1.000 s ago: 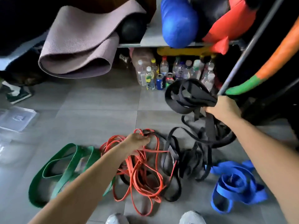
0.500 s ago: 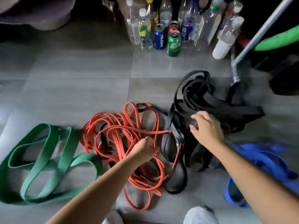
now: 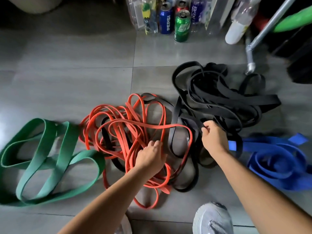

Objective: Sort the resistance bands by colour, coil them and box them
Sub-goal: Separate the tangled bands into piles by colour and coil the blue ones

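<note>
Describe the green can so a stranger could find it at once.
Look at the row of bottles along the far edge of the tiled floor. The green can stands upright at the front, just right of the blue can. It is the only green can there.

Two bare forearms are seen entering from the 6 o'clock edge, neither covered by a sleeve, and no watch, ring or wristband is shown on the left hand [image 3: 150, 156] or the right hand [image 3: 214, 137]. A light grey shoe [image 3: 213, 218] with a knit-textured upper and a rounded toe is worn on one foot, recorded at 5 o'clock. A sliver of a second pale shoe [image 3: 124, 226] is glimpsed at 6 o'clock, largely hidden behind the left forearm; its details cannot be made out.
</note>
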`<state>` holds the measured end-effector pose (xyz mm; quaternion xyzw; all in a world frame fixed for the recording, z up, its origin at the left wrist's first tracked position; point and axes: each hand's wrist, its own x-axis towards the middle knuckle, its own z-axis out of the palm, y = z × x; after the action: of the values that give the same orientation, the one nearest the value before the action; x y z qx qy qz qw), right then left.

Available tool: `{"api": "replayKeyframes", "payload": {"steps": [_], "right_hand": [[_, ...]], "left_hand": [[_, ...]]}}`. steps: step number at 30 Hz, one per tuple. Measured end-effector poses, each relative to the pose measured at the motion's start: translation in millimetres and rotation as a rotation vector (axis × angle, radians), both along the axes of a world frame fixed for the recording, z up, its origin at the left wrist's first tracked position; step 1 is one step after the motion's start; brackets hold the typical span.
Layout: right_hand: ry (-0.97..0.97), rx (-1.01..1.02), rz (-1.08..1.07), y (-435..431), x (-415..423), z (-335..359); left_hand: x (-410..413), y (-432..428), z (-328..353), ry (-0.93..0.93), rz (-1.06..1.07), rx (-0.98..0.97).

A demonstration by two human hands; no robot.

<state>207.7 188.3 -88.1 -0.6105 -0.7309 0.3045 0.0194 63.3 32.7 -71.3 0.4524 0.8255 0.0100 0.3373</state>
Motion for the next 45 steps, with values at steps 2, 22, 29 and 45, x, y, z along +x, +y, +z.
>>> {"api": "replayKeyframes", "payload": {"steps": [2, 22, 29, 45], "right_hand": [[-0.016, -0.034, 0.025, -3, 0, -3], [-0.052, 0.11, 0.423, -32, 3, -9], [-0.358, 0.008, 0.848, -47, 4, -6], [-0.369, 0.356, 0.987, -63, 22, -21]], "left_hand": [[-2, 16, 0, 0.019, -0.004, 0.057], [-36, -26, -16, 0.041, 0.229, 0.305], [-90, -38, 0, -0.044, 0.648, 0.492], [9, -16, -12, 0.071, -0.473, -0.23]]}}
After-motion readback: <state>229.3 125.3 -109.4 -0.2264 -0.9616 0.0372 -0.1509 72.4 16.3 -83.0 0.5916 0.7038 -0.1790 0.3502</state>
